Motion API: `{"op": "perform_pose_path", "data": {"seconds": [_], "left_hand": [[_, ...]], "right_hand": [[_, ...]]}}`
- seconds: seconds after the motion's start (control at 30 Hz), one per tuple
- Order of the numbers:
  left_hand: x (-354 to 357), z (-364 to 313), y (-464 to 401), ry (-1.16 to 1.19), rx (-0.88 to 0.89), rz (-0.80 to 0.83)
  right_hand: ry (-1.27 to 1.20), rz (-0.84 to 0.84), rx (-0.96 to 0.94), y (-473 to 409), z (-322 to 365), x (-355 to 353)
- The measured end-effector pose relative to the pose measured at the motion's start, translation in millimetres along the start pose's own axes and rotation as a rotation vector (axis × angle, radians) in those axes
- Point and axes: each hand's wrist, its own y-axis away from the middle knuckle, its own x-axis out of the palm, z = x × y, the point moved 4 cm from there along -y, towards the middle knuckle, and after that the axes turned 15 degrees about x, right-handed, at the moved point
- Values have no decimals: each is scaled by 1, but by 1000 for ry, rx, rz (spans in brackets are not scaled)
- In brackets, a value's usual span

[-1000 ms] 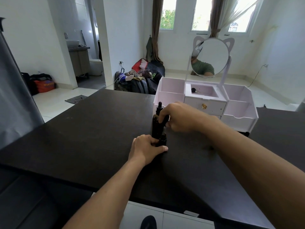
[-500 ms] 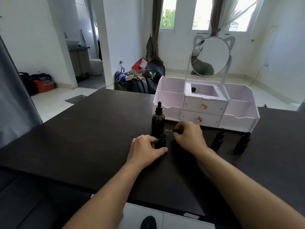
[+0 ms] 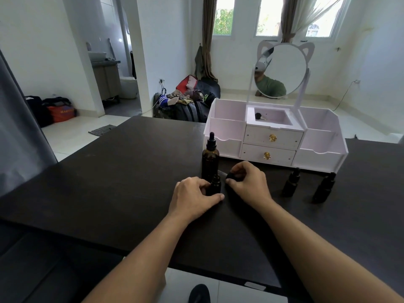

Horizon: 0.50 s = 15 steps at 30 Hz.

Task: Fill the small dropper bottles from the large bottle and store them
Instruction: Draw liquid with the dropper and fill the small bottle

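A large amber dropper bottle [image 3: 210, 159] stands capped on the dark table. Right in front of it stands a small dark bottle [image 3: 214, 185] with no cap on; my left hand [image 3: 193, 196] grips its body from the left. My right hand [image 3: 248, 182] pinches a small black dropper cap [image 3: 231, 176] whose glass pipette points left toward the open bottle's neck. Two more small capped dropper bottles [image 3: 290, 182] [image 3: 324, 187] stand to the right, in front of the white organizer [image 3: 227, 127].
The white organizer has open side compartments, two drawers with gold knobs [image 3: 272, 138] and a round cat-ear mirror [image 3: 282, 71]. A small dark item [image 3: 259, 116] lies in its top middle tray. The table's near edge [image 3: 153, 256] runs below my forearms.
My right hand left the large bottle's top, came down to the table and picked up the small dropper cap, then brought it closer to the small bottle. My left hand stayed put.
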Motion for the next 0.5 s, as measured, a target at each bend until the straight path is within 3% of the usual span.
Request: {"op": "perform_pose_path", "data": {"seconds": [0.2,0.33,0.5], "left_hand": [[0,2,-1,10,-18,21],[1,3,-1,22,-29,46],[1,3,-1,25,-40,41]], "right_hand": [[-157,-56,-114,-4,40,-13],[-266,26,-191,-13,84,-16],[-285,77,-157,-27,96,-2]]}}
